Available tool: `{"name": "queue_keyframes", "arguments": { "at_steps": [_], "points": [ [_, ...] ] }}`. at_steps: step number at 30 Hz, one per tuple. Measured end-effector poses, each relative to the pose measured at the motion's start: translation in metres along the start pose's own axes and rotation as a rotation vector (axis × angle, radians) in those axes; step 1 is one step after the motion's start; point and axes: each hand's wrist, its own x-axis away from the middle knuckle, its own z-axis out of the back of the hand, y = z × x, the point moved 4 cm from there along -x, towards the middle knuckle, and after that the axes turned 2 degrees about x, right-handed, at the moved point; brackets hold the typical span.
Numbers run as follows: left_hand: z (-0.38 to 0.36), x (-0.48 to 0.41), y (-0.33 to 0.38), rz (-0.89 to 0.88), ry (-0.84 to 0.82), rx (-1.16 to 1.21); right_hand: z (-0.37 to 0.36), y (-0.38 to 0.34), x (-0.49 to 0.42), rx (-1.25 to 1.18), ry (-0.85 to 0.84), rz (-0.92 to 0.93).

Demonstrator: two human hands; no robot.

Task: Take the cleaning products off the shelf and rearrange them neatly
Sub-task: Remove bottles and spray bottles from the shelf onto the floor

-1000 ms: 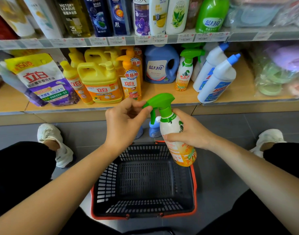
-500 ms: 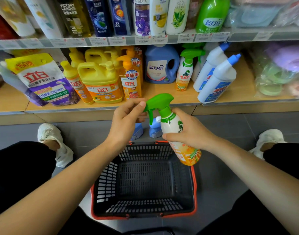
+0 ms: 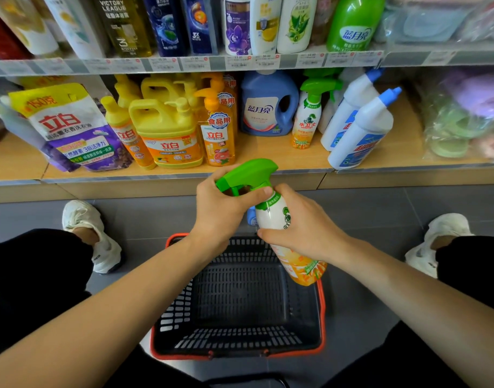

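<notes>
The left hand curls its fingers round the green trigger head of a spray cleaner bottle, with the thumb across the neck. Just below those fingers, the right hand grasps the white body. The bottle tilts, and its orange base hangs below the right palm over a red-rimmed black basket. Beyond the fingertips, a matching sprayer stands on the wooden shelf.

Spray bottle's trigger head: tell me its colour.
Bright green trigger head on the spray bottle; the head view shows it best.
</notes>
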Motion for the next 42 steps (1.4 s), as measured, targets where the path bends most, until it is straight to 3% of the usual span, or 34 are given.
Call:
{"name": "queue_keyframes", "arguments": {
  "at_steps": [6, 9, 16, 22, 27, 36, 42],
  "points": [
    [0.003, 0.004, -0.001, -0.008, 0.122, -0.031, -0.004, -0.006, 0.003, 0.076, 0.061, 0.018],
    [0.004, -0.001, 0.000, 0.058, 0.068, -0.015, -0.002, -0.006, 0.002, 0.083, 0.044, 0.008],
    [-0.001, -0.001, 0.000, 0.005, -0.144, 0.040, 0.001, -0.005, -0.002, -0.383, -0.161, -0.060],
    [-0.010, 0.004, -0.002, 0.164, -0.310, 0.243, -0.004, -0.003, -0.002, -0.812, -0.277, -0.175],
    [-0.012, 0.003, -0.004, 0.237, -0.288, 0.205, -0.005, -0.007, 0.001, -1.030, -0.405, -0.227],
    [-0.005, 0.006, -0.003, 0.293, -0.145, 0.199, -0.012, -0.014, 0.007, -1.149, -0.517, -0.313],
    [-0.008, 0.010, -0.008, 0.382, -0.187, 0.312, -0.016, -0.017, 0.010, -1.335, -0.606, -0.304]
  ]
}}
